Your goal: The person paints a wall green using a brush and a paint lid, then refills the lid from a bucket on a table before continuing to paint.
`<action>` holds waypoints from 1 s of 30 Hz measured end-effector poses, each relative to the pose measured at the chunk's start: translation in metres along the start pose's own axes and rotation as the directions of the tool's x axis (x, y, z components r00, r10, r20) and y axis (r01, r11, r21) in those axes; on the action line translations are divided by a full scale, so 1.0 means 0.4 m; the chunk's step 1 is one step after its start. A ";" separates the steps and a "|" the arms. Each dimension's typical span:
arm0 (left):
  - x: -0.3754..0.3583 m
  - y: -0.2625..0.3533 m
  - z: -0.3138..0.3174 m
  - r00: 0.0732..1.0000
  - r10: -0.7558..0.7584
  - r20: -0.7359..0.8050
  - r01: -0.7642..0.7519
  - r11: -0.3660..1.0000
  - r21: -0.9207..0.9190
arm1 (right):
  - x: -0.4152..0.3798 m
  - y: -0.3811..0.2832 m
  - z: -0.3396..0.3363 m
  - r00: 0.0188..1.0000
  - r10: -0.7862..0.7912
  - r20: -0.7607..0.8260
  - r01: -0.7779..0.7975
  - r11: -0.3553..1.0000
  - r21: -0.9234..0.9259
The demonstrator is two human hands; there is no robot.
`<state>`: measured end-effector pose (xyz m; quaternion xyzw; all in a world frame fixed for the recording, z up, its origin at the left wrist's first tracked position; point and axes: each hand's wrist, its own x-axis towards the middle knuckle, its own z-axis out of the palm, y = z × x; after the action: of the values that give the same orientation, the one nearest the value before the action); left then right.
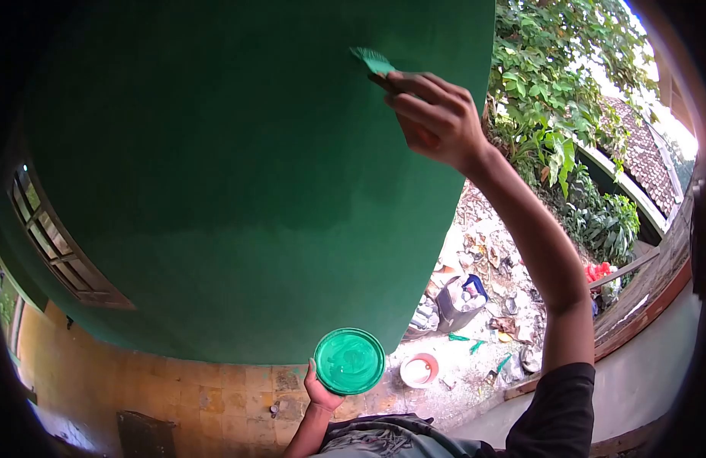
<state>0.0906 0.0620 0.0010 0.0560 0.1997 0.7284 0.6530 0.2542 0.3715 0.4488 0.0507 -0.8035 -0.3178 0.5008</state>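
High up at the green wall (215,153), my right hand (438,114) has its fingers wrapped round a paintbrush (374,62) whose bristles are coated in green paint. The bristles point up and left, close to the wall surface; a darker green area lies around them. Low in the view, my left hand (322,391) grips a round paint container (349,361) by its left and lower edge. Green paint covers the inside of the container, with lighter swirls across it. Most of the left fingers are hidden beneath it.
A white and reddish bucket (419,371) stands on the tiled floor (238,389). Beyond it sits a dark bag (461,303) full of refuse amid scattered litter. A wood-framed window (59,244) is at left. Leafy plants (551,84) and a low ledge (635,336) lie to the right.
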 end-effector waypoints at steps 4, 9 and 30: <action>-0.012 0.001 -0.008 1.000 0.005 0.001 -0.005 1.000 0.006 | -0.123 -0.088 0.095 0.992 0.007 0.126 -0.023 0.993 0.120; -0.010 0.001 -0.006 1.000 -0.024 0.007 0.025 1.000 -0.008 | -0.063 -0.077 0.030 0.883 0.218 0.416 -0.412 0.783 0.466; -0.003 -0.002 -0.009 1.000 -0.014 0.026 0.014 1.000 0.026 | 0.101 0.184 -0.052 0.990 0.126 0.061 -0.135 0.975 0.176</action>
<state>0.0901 0.0601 -0.0025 0.0727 0.2010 0.7204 0.6598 0.2690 0.4039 0.5276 0.0349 -0.8426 -0.2115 0.4941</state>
